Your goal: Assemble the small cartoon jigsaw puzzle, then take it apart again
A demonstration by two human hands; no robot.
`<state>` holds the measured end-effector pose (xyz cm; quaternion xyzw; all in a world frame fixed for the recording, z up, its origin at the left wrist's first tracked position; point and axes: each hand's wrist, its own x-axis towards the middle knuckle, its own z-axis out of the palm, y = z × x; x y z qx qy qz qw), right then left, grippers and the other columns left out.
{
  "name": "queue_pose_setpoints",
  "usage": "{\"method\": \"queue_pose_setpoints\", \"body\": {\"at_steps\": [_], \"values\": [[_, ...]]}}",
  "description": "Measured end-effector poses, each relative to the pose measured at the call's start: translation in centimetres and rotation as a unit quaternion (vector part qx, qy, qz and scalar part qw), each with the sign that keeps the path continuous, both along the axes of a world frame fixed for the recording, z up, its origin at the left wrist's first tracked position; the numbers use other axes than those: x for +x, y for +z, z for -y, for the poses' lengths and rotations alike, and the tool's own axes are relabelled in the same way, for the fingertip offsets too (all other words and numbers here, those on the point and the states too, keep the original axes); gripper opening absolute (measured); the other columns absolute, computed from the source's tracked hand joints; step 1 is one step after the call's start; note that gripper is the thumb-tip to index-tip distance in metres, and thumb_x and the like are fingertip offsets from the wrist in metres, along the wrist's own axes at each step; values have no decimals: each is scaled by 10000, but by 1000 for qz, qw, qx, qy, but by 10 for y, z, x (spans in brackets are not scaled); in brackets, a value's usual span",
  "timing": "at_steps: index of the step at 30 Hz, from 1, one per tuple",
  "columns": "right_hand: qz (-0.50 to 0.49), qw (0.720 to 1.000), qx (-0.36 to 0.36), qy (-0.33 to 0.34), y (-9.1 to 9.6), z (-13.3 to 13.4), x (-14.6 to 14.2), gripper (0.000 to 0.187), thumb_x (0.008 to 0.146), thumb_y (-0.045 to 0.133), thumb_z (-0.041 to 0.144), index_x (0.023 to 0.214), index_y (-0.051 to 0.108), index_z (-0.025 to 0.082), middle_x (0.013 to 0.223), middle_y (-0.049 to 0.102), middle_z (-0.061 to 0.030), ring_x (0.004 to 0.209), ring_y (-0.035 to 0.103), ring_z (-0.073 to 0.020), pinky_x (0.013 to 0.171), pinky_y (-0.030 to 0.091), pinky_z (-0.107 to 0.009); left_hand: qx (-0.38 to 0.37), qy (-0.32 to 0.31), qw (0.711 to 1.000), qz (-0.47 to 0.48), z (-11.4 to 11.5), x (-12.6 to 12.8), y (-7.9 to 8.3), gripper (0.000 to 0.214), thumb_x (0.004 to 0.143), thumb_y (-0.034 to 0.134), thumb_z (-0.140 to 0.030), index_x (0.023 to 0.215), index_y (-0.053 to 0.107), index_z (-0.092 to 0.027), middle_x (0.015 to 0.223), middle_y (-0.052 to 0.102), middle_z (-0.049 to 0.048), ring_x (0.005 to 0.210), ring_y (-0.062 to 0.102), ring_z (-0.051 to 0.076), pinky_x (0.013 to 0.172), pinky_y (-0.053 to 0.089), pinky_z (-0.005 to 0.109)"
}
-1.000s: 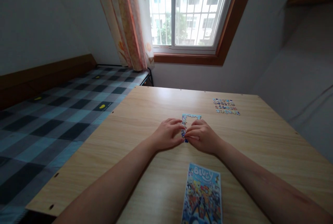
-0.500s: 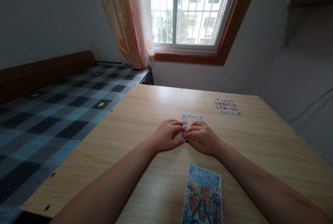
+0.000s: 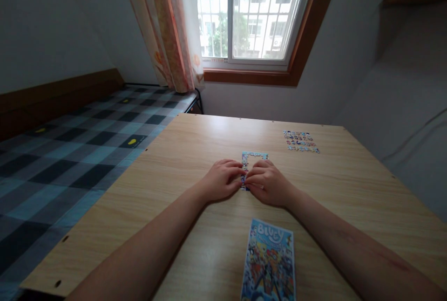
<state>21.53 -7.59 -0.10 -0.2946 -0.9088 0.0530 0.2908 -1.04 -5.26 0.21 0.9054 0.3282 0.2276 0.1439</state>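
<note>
A partly joined jigsaw frame lies flat in the middle of the wooden table. My left hand and my right hand rest side by side on its near part, fingers curled and fingertips pressed together on the small pieces of its left strip. Most of that strip is hidden under my fingers. A printed picture card with a cartoon design lies flat nearer to me, between my forearms.
Several loose puzzle pieces are laid in rows at the table's far right. A bed with a checked cover runs along the left. A curtain and a barred window stand behind the table.
Both hands stay on the puzzle strip with only small finger shifts. The camera has tilted slightly.
</note>
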Motion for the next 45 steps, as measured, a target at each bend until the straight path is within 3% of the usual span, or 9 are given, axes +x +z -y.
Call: {"method": "queue_pose_setpoints", "body": {"at_steps": [6, 11, 25, 31, 34, 39, 45], "values": [[-9, 1000, -7, -1, -3, -2, 0, 187, 908, 586, 217, 863, 764, 257, 876, 760, -40, 881, 619, -212, 894, 438, -408, -1, 2, 1000, 6, -1, 1, -2, 272, 878, 624, -287, 1128, 730, -273, 1253, 693, 55, 1195, 603, 239, 1098, 411, 452], [-12, 1000, -12, 5, -4, -2, 1, 171, 896, 598, 198, 874, 759, 252, 877, 758, -36, 886, 619, -211, 896, 433, -406, -4, 0, 1000, -3, -1, -1, -1, 336, 822, 697, -321, 1152, 724, -267, 1259, 685, 65, 1206, 593, 255, 1102, 407, 457], [2, 1000, -5, 5, -1, -2, 0, 182, 886, 602, 191, 863, 766, 266, 876, 753, -30, 897, 614, -214, 898, 434, -415, 0, 0, 1000, -1, -2, -1, -3, 316, 826, 696, -346, 1133, 718, -279, 1258, 685, 54, 1206, 591, 258, 1090, 414, 461], [-40, 999, -12, 6, -3, -3, -1, 182, 905, 601, 202, 878, 770, 265, 909, 753, -40, 883, 623, -208, 889, 460, -409, 0, 3, 1000, -1, -2, 0, -2, 314, 817, 701, -337, 1123, 723, -275, 1255, 686, 60, 1203, 594, 260, 1088, 417, 460], [-115, 992, -4, -56, -3, -6, 3, 170, 938, 600, 243, 934, 770, 254, 901, 751, -52, 866, 625, -209, 867, 473, -403, -2, 1, 1000, -5, -2, 0, -1, 338, 810, 709, -324, 1143, 719, -272, 1265, 683, 63, 1205, 595, 260, 1098, 408, 466], [-218, 957, 6, -194, -8, -17, 16, 179, 933, 608, 306, 897, 769, 235, 840, 743, -68, 851, 624, -243, 830, 482, -421, -10, 5, 1000, 5, -2, -1, 0, 357, 846, 666, -290, 1203, 685, -278, 1319, 654, 68, 1217, 593, 257, 1086, 429, 468], [-295, 906, -47, -299, -26, -37, 28, 252, 895, 600, 414, 848, 759, 225, 893, 749, -78, 912, 641, -272, 856, 486, -436, -5, 6, 1000, 6, -2, -1, -1, 283, 854, 667, -303, 1129, 728, -274, 1330, 642, 92, 1208, 601, 267, 1062, 447, 475]]}}
